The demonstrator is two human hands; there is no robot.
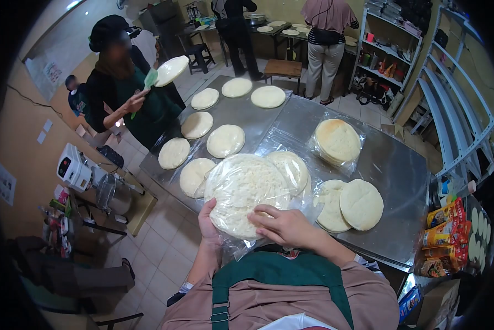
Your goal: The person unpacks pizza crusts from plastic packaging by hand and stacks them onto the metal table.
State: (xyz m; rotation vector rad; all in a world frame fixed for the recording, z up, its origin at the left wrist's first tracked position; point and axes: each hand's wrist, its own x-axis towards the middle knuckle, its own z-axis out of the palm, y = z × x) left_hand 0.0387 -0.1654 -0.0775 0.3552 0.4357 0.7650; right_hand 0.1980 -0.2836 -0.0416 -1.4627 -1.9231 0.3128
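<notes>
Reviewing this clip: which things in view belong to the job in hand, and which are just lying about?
Seem to belong:
- plastic-wrapped bread round, held in the left hand, right hand on it
- loose bread rounds
- bagged stack
- metal table

Seem incidental:
- mixer
- wooden bench
- yellow-and-orange packets

You stand at a metal table (395, 165) on a light tiled floor (159, 253). On your left, a tan wall (24, 126) carries a posted sheet (5, 181). Ahead of you, a dark stool (200, 56) and a brown bench (283, 69) stand before a yellowish rear wall (290, 8). At your front right, locate the stocked shelving unit (385, 52) and, nearer, a pale metal rack (440, 118). A bright light (72, 4) shows at upper left.
</notes>
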